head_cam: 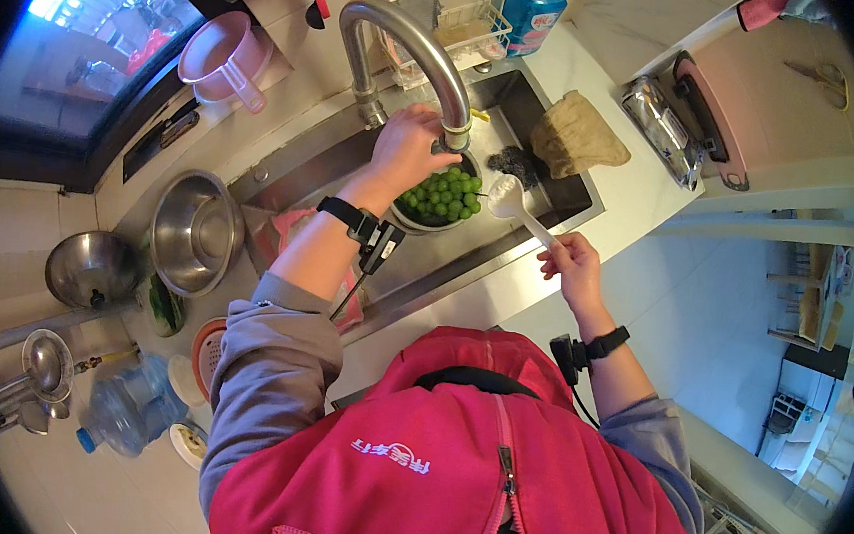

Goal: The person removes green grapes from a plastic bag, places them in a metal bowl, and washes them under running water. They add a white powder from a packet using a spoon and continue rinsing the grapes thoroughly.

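Note:
Green grapes (444,195) fill a round bowl (430,227) in the stainless steel sink (427,267). My left hand (409,145) is at the bowl's far side, beside the end of the curved metal faucet (442,72). Its fingertips are partly hidden there, so whether it grips the spout or the bowl is unclear. In my right hand (576,267) is the handle of a white spoon (525,213). White powder (507,190) lies in the spoon's bowl, just right of the grapes.
A dark scouring pad (514,165) and a brown cloth (580,137) lie at the sink's right. Behind stand a wire rack (468,33) and a blue detergent bottle (533,15). Left are a steel basin (198,234), a knife (160,142) and a pink dipper (221,62).

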The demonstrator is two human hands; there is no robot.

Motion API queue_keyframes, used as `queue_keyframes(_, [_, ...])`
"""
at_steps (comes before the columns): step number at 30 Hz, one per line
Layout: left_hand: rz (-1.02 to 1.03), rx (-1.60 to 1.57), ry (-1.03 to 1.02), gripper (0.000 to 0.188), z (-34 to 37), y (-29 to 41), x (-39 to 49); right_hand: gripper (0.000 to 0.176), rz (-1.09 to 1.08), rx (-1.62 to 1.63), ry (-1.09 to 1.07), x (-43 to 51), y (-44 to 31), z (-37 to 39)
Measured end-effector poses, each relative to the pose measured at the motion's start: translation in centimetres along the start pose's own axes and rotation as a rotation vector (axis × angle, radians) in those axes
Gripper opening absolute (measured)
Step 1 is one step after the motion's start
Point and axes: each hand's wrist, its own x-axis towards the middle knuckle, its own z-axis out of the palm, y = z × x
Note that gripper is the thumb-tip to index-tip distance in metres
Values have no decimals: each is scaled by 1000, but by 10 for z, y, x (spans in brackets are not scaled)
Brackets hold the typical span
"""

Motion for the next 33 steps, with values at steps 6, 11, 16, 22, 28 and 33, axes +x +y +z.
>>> queue_keyframes(6, [-199,-235,180,48,1,-19,-43,9,-54,-226,-20,19,-15,48])
queue_keyframes(11, [-439,-343,145,42,16,-37,-114,13,-99,-236,-29,26,-23,70])
queue_keyframes(16, [-670,-434,58,37,39,-32,-185,13,-72,-285,-52,30,-24,82])
queue_keyframes(22, [-792,-571,82,36,64,-14,-238,13,-51,-296,-92,29,-18,99])
queue_keyframes(28, [-789,-567,137,33,70,-10,-250,9,-218,-476,-156,38,-21,123])
queue_keyframes(33, [-783,-558,150,32,63,-18,-250,7,-270,-548,-111,44,-19,126])
